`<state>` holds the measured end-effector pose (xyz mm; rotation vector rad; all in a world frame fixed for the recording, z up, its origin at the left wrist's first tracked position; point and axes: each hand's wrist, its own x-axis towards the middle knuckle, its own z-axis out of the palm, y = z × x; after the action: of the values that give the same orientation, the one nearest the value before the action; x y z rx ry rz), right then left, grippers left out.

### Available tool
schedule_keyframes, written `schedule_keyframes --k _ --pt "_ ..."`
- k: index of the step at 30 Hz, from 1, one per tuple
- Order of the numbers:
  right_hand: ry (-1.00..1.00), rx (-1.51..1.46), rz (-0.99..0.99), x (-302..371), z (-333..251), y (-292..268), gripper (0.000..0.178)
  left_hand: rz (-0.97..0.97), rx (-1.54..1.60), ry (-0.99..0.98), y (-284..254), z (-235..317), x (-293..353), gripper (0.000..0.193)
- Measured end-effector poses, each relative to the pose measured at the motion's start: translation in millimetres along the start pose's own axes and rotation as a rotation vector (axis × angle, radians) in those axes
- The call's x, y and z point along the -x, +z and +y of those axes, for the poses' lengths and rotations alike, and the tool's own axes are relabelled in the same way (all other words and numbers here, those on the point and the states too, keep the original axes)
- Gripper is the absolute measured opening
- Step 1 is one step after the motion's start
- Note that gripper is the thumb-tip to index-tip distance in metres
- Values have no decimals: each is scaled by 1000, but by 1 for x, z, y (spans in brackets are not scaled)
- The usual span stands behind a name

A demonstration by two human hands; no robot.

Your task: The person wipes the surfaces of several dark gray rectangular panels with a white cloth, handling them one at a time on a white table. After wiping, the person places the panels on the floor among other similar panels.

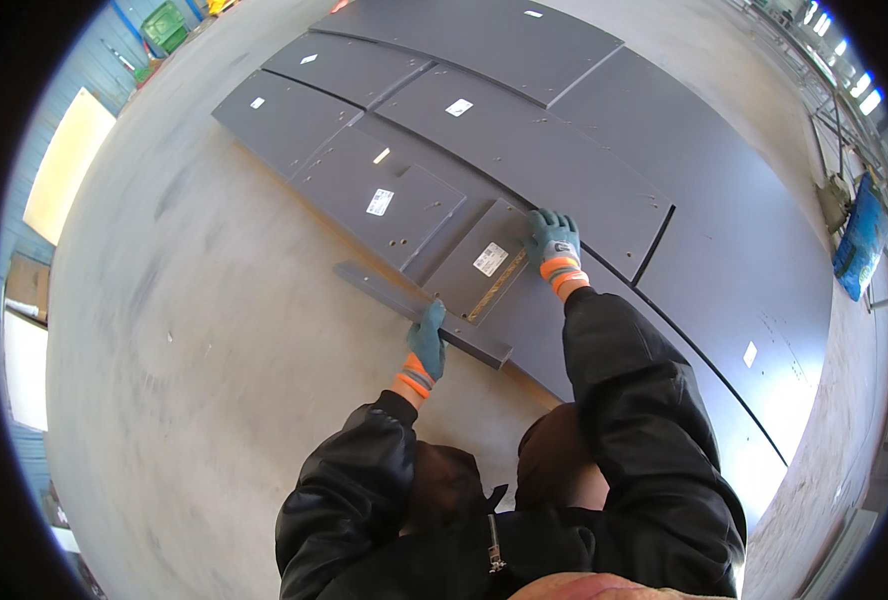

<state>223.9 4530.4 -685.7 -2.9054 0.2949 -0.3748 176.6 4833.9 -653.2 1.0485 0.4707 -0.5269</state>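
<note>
A small dark grey panel (474, 268) with a white sticker and a brownish strip along one edge lies tilted on top of larger grey boards. My left hand (428, 338), in a teal glove with an orange cuff, grips its near edge beside a narrow grey strip (394, 298). My right hand (552, 240), gloved the same way, presses flat on the panel's far right corner, fingers spread over the edge. Both black-sleeved arms reach forward from the lower edge.
Several large grey boards (544, 150) with white labels lie spread across the concrete floor (194, 330). Another square panel (384, 205) with drilled holes lies left of the small one. A blue wall and pale sheets stand at far left, a blue object (861, 235) at right.
</note>
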Motion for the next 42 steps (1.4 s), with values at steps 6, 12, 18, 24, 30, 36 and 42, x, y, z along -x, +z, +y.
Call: schedule_keyframes --k 6,12,18,24,30,36,42 --pt "-144 -575 -258 24 -73 -62 54 88 -296 259 -3 3 3 60" --pt "-252 -911 -482 67 -113 -122 67 108 -557 332 31 13 0 67" --pt "-226 -750 -324 62 -102 -111 65 -60 -525 487 59 18 -22 51" --pt "-90 -536 -188 35 -89 -79 58 -48 -1124 1015 45 -7 -52 60" --pt "-13 -229 -122 -14 -71 -41 65 -133 -1546 1261 40 -17 -66 74" --pt "39 -98 -224 -60 -65 -10 67 -206 -1594 1266 39 -21 -68 74" --pt "45 -96 -280 -90 -75 8 62 -220 -1587 1231 35 -25 -73 75"
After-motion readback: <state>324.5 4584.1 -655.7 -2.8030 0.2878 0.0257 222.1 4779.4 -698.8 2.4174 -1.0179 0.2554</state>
